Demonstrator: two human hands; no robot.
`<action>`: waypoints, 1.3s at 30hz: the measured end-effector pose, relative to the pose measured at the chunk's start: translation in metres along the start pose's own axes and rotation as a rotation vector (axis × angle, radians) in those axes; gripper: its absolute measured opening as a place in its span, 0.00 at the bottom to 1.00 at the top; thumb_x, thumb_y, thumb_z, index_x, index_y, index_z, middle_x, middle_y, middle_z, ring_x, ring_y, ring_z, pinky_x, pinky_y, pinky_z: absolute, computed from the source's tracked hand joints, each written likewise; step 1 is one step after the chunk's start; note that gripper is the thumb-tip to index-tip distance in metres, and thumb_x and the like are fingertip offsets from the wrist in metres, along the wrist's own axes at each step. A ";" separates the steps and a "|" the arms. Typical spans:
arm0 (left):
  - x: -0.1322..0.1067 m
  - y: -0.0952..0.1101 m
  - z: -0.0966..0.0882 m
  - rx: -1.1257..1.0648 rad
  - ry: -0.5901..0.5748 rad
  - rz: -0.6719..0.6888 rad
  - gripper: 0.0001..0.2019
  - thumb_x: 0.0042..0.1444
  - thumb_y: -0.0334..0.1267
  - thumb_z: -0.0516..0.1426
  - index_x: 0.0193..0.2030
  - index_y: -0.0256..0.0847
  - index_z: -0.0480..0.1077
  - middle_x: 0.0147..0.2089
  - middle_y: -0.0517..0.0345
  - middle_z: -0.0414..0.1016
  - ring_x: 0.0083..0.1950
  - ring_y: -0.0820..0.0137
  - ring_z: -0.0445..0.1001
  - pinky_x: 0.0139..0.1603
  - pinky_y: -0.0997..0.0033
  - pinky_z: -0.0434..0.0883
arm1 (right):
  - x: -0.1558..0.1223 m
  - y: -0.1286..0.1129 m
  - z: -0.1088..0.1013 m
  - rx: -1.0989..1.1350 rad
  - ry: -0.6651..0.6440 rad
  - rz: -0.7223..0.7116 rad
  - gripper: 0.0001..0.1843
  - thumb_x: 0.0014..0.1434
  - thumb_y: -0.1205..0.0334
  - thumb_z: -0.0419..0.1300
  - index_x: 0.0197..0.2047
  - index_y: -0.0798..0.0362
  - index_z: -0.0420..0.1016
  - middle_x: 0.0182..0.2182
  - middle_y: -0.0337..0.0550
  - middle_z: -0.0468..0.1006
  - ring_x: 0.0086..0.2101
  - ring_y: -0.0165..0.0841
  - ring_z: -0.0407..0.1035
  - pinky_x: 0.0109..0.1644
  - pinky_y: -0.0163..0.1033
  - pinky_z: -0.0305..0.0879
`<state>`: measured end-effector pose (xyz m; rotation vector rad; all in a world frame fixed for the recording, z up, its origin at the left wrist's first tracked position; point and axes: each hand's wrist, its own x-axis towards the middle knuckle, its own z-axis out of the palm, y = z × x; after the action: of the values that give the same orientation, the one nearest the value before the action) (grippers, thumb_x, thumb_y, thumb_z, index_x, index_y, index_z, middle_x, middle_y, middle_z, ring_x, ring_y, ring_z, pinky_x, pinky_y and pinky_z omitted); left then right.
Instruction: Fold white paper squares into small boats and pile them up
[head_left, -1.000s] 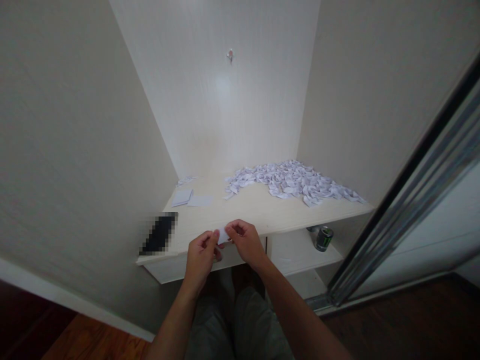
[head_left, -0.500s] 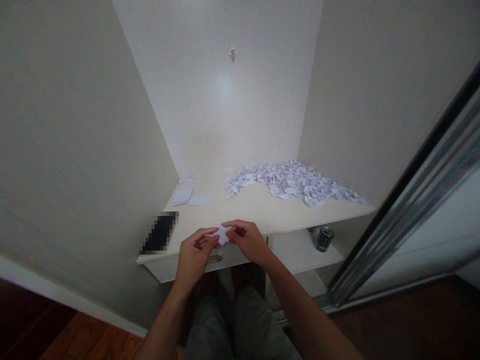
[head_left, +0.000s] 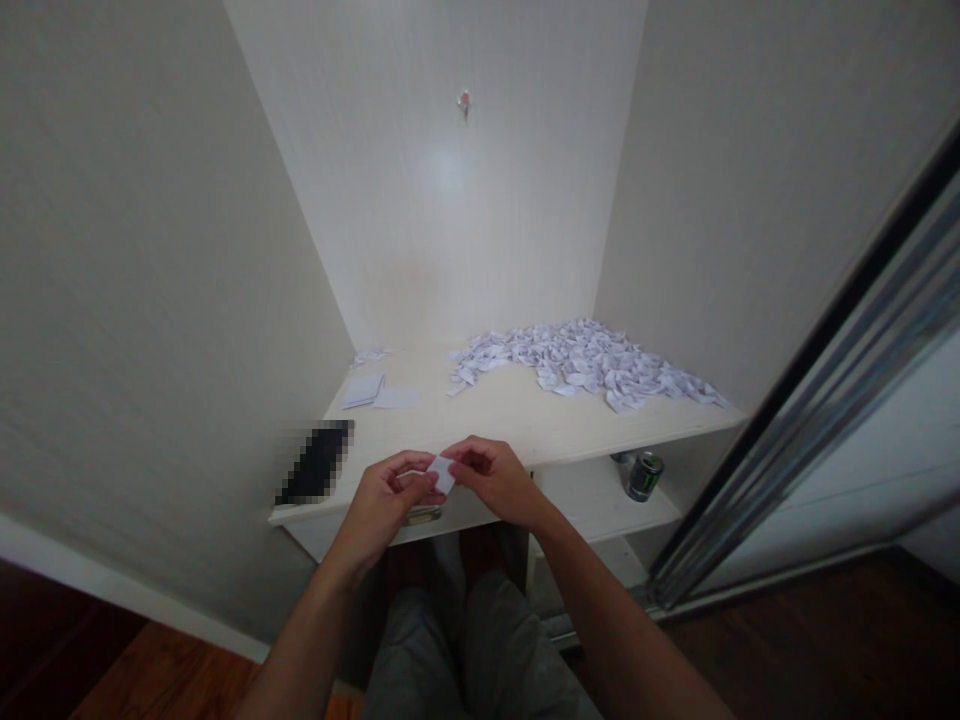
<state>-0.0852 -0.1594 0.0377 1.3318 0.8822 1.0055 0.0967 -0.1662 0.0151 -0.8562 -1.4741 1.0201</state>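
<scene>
Slightly turned since prev. frame is your small white paper slip, now tilted btwn both hands, near the shelf's front edge. Your L hand and R hand have fingertips and thumbs almost together, pinching it from two sides. Prob. you are in the middle of folding; next move calls for aligned edges & firm press. Black drink can below shows green M logo, looks like Monster; other print too small.

So there's a dark can on the lower shelf, plus some pixelated black thing by the left wall.
</scene>
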 end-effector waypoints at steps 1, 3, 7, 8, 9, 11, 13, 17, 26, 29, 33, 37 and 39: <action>0.000 0.000 0.001 -0.009 0.004 -0.006 0.16 0.45 0.42 0.70 0.38 0.35 0.77 0.33 0.53 0.82 0.32 0.67 0.80 0.39 0.67 0.79 | 0.000 -0.001 0.000 0.011 -0.020 0.014 0.10 0.56 0.60 0.65 0.41 0.54 0.80 0.32 0.42 0.80 0.31 0.30 0.71 0.37 0.36 0.68; -0.001 -0.001 0.002 -0.032 0.020 -0.026 0.15 0.45 0.42 0.70 0.36 0.35 0.78 0.32 0.53 0.82 0.33 0.67 0.81 0.39 0.66 0.79 | -0.001 -0.002 -0.001 0.009 -0.036 0.047 0.10 0.54 0.60 0.66 0.39 0.55 0.81 0.30 0.41 0.80 0.30 0.30 0.71 0.35 0.36 0.68; -0.001 -0.003 0.001 -0.078 0.052 -0.052 0.13 0.42 0.40 0.71 0.33 0.35 0.80 0.31 0.53 0.82 0.31 0.67 0.80 0.38 0.66 0.80 | -0.002 -0.002 0.000 0.031 -0.010 0.109 0.08 0.53 0.61 0.66 0.36 0.55 0.82 0.27 0.41 0.80 0.28 0.30 0.72 0.34 0.36 0.68; -0.001 -0.003 0.000 -0.091 0.054 -0.054 0.13 0.41 0.39 0.71 0.33 0.35 0.80 0.32 0.53 0.82 0.32 0.67 0.80 0.38 0.66 0.80 | -0.002 -0.003 0.001 0.041 0.000 0.114 0.08 0.53 0.61 0.66 0.36 0.55 0.82 0.27 0.40 0.80 0.28 0.31 0.72 0.34 0.36 0.68; -0.001 -0.003 -0.001 -0.106 0.055 -0.056 0.13 0.40 0.38 0.71 0.33 0.35 0.80 0.32 0.52 0.82 0.32 0.67 0.80 0.39 0.66 0.80 | -0.002 -0.003 0.001 0.045 0.010 0.109 0.07 0.53 0.62 0.65 0.35 0.54 0.82 0.26 0.40 0.80 0.28 0.31 0.72 0.34 0.36 0.68; 0.000 -0.004 -0.002 -0.142 0.057 -0.062 0.13 0.40 0.37 0.71 0.34 0.35 0.81 0.32 0.52 0.82 0.33 0.67 0.80 0.40 0.66 0.80 | -0.002 -0.005 0.001 0.011 0.031 0.066 0.06 0.53 0.63 0.65 0.35 0.53 0.83 0.27 0.41 0.80 0.29 0.31 0.72 0.35 0.36 0.68; -0.001 -0.004 -0.002 -0.180 0.062 -0.070 0.12 0.41 0.36 0.71 0.34 0.35 0.81 0.30 0.52 0.82 0.32 0.68 0.80 0.41 0.65 0.80 | -0.002 -0.007 0.001 -0.077 0.055 -0.020 0.06 0.53 0.65 0.64 0.34 0.51 0.84 0.29 0.41 0.80 0.30 0.31 0.72 0.35 0.36 0.67; -0.002 -0.003 0.001 -0.223 0.050 -0.077 0.12 0.45 0.38 0.70 0.37 0.35 0.81 0.32 0.51 0.83 0.33 0.68 0.80 0.43 0.64 0.79 | -0.003 -0.011 0.000 -0.264 0.100 -0.192 0.08 0.56 0.66 0.63 0.36 0.48 0.85 0.30 0.42 0.80 0.32 0.32 0.73 0.35 0.36 0.66; -0.004 0.002 0.004 -0.180 0.046 -0.071 0.17 0.39 0.37 0.73 0.37 0.35 0.80 0.35 0.50 0.83 0.36 0.66 0.81 0.43 0.66 0.79 | -0.011 -0.019 -0.003 -0.245 0.028 -0.253 0.09 0.58 0.62 0.64 0.41 0.48 0.84 0.35 0.44 0.79 0.32 0.31 0.73 0.37 0.37 0.70; -0.005 0.003 0.005 -0.172 0.054 -0.070 0.17 0.37 0.37 0.73 0.36 0.35 0.80 0.34 0.50 0.83 0.34 0.67 0.81 0.41 0.67 0.79 | -0.013 -0.019 -0.003 -0.191 0.041 -0.190 0.09 0.59 0.59 0.63 0.41 0.48 0.84 0.36 0.45 0.81 0.35 0.33 0.74 0.39 0.38 0.71; -0.006 0.002 0.005 -0.162 0.076 -0.059 0.17 0.36 0.36 0.73 0.36 0.35 0.80 0.32 0.51 0.83 0.33 0.67 0.81 0.40 0.67 0.78 | -0.013 -0.018 0.001 -0.167 0.120 -0.086 0.07 0.57 0.59 0.65 0.37 0.50 0.84 0.34 0.44 0.83 0.35 0.35 0.75 0.39 0.39 0.71; -0.006 0.003 0.006 -0.153 0.080 -0.039 0.16 0.40 0.38 0.72 0.36 0.36 0.80 0.34 0.51 0.84 0.34 0.67 0.81 0.42 0.67 0.79 | -0.013 -0.018 0.003 -0.121 0.154 -0.028 0.06 0.55 0.60 0.67 0.36 0.51 0.84 0.33 0.44 0.83 0.33 0.35 0.76 0.38 0.39 0.71; -0.006 0.003 0.007 -0.153 0.089 -0.032 0.15 0.40 0.39 0.73 0.35 0.36 0.80 0.34 0.51 0.84 0.34 0.67 0.81 0.42 0.67 0.79 | -0.013 -0.019 0.003 -0.123 0.166 -0.020 0.06 0.54 0.60 0.67 0.36 0.51 0.84 0.33 0.44 0.84 0.33 0.35 0.76 0.38 0.39 0.71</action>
<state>-0.0809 -0.1679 0.0413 1.1487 0.8723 1.0920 0.0955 -0.1854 0.0278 -0.9883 -1.4120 0.8300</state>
